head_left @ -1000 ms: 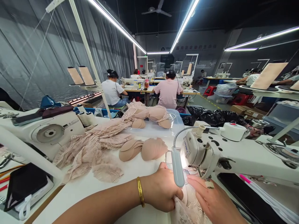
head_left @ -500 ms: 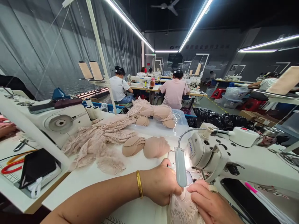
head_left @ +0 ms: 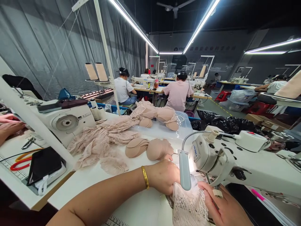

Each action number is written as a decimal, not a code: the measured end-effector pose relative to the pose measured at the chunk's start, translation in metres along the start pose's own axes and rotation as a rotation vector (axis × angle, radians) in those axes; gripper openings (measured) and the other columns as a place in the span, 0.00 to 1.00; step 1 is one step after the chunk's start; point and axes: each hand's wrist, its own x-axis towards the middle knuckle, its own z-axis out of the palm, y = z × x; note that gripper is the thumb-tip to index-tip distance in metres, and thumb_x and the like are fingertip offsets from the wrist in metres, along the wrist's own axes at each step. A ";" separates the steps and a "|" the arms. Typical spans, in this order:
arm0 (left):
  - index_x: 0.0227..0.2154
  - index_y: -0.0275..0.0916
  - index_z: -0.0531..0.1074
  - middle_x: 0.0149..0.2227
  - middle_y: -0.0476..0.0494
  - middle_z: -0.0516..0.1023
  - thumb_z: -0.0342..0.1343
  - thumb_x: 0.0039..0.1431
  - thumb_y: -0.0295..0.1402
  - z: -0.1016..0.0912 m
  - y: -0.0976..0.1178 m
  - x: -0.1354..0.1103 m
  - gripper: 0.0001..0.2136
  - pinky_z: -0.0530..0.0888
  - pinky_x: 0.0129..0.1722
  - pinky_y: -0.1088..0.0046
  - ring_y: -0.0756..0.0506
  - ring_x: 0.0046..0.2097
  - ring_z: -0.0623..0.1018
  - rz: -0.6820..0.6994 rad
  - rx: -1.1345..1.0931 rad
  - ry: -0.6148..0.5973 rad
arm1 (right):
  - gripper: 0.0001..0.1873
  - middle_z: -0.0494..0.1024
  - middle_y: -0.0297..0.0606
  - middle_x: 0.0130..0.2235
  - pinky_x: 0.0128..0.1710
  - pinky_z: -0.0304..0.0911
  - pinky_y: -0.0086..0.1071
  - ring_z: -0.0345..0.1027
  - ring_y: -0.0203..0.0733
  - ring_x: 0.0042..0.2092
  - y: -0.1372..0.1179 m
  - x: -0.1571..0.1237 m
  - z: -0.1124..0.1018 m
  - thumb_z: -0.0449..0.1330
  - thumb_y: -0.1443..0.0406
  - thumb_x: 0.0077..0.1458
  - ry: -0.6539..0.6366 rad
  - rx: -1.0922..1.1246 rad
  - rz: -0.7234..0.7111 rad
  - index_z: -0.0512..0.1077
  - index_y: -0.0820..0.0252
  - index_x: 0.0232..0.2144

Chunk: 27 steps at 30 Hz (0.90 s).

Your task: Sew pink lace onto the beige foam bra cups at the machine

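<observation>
where the lace piece [head_left: 188,207] lies under the head of the sewing machine [head_left: 235,160], at the near edge of the table [head_left: 141,216], both hands rest on it.

- left hand [head_left: 164,175]: fingers curled tight, bunching the lace's left edge; gold bracelet [head_left: 145,177] at the wrist.
- right hand [head_left: 223,207]: fingers stretched out and close together, lying along the lace's right side; a ring [head_left: 217,193] on one finger; fingertips partly hidden behind the lamp [head_left: 184,171].
- handling note, as a judgement: the lace looks thin and stretchy, so an even, light feed with both hands level should suit it, fingers well clear of the needle, which the lamp hides.

surface:
- foam cups [head_left: 148,148], stacked, just beyond the left hand.
- loose lace heap [head_left: 103,144], left of the cups.
- clear plastic box [head_left: 185,124] with more cups on it, further back.
- second machine [head_left: 63,121], far left; black phone [head_left: 43,163] beside it.

room:
- co-worker's hand [head_left: 9,130] at the left edge.
- two seated people, backs turned [head_left: 123,89] and [head_left: 178,94], at further machines.
- thread cones [head_left: 96,71] on a stand, grey curtain [head_left: 47,47], black bags [head_left: 221,122], strip lights [head_left: 202,22] overhead.
</observation>
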 end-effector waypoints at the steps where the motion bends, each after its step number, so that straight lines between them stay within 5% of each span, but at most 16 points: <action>1: 0.27 0.39 0.73 0.31 0.50 0.80 0.62 0.53 0.29 0.000 -0.002 0.001 0.03 0.61 0.48 0.57 0.47 0.32 0.69 0.008 -0.016 -0.014 | 0.17 0.86 0.41 0.42 0.44 0.76 0.39 0.81 0.50 0.45 0.001 -0.001 0.001 0.50 0.64 0.72 -0.001 0.009 0.016 0.79 0.52 0.38; 11: 0.34 0.42 0.76 0.34 0.52 0.82 0.60 0.51 0.24 -0.005 -0.001 -0.002 0.08 0.61 0.50 0.56 0.47 0.34 0.71 0.008 -0.068 -0.031 | 0.14 0.83 0.45 0.39 0.41 0.79 0.39 0.81 0.50 0.41 0.002 0.002 0.002 0.51 0.64 0.72 0.033 0.042 0.005 0.76 0.58 0.48; 18: 0.33 0.42 0.75 0.33 0.53 0.81 0.60 0.50 0.25 -0.002 -0.002 -0.003 0.07 0.62 0.50 0.56 0.47 0.33 0.71 0.008 -0.066 -0.026 | 0.11 0.84 0.42 0.39 0.39 0.78 0.34 0.84 0.47 0.41 0.002 0.001 0.002 0.51 0.63 0.72 0.089 0.090 0.046 0.74 0.54 0.44; 27: 0.21 0.39 0.66 0.28 0.51 0.78 0.61 0.49 0.27 -0.002 0.002 -0.010 0.08 0.60 0.42 0.57 0.47 0.31 0.69 0.050 -0.047 -0.029 | 0.13 0.86 0.41 0.40 0.41 0.79 0.31 0.85 0.45 0.42 -0.003 0.004 -0.003 0.51 0.65 0.71 0.086 0.107 0.003 0.77 0.55 0.41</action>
